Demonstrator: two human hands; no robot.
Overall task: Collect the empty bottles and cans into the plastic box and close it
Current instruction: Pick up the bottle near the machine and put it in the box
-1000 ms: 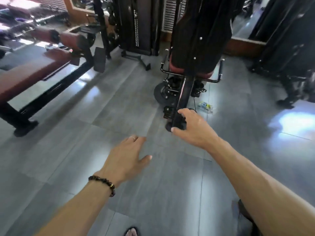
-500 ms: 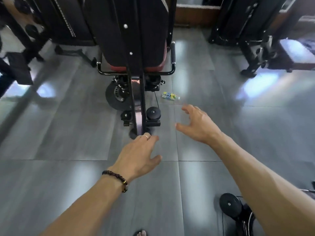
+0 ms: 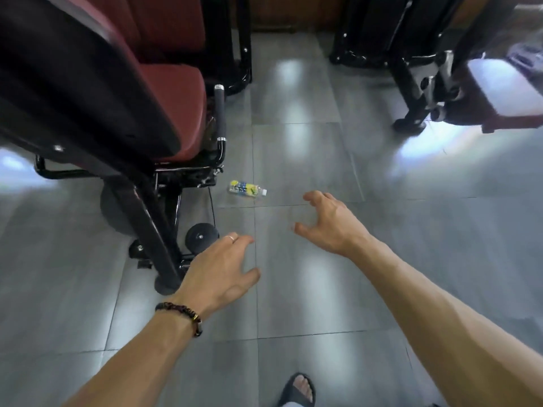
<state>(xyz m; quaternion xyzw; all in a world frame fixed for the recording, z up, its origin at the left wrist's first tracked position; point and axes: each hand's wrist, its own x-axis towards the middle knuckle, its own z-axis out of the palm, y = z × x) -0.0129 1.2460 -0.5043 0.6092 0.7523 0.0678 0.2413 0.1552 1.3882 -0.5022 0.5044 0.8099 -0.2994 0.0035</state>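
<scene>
A small clear plastic bottle (image 3: 246, 188) with a yellow and blue label and a white cap lies on its side on the grey tiled floor, just right of the gym machine's base. My right hand (image 3: 329, 221) reaches out towards it with fingers spread and loosely bent, holding nothing, a short way to the bottle's right and nearer me. My left hand (image 3: 221, 267), with a ring and a beaded bracelet at the wrist, hangs flat and relaxed below the bottle, also holding nothing. No plastic box is in view.
A black gym machine (image 3: 152, 207) with a dark red seat (image 3: 176, 92) fills the left side, its base and wheel (image 3: 201, 237) close to my left hand. Another black machine (image 3: 435, 83) stands at the upper right. My sandalled foot (image 3: 299, 389) shows at the bottom edge.
I have walked closer: the machine and bottle have grown larger and the machine has shifted left. My right hand has moved towards the bottle with fingers spread wider.
</scene>
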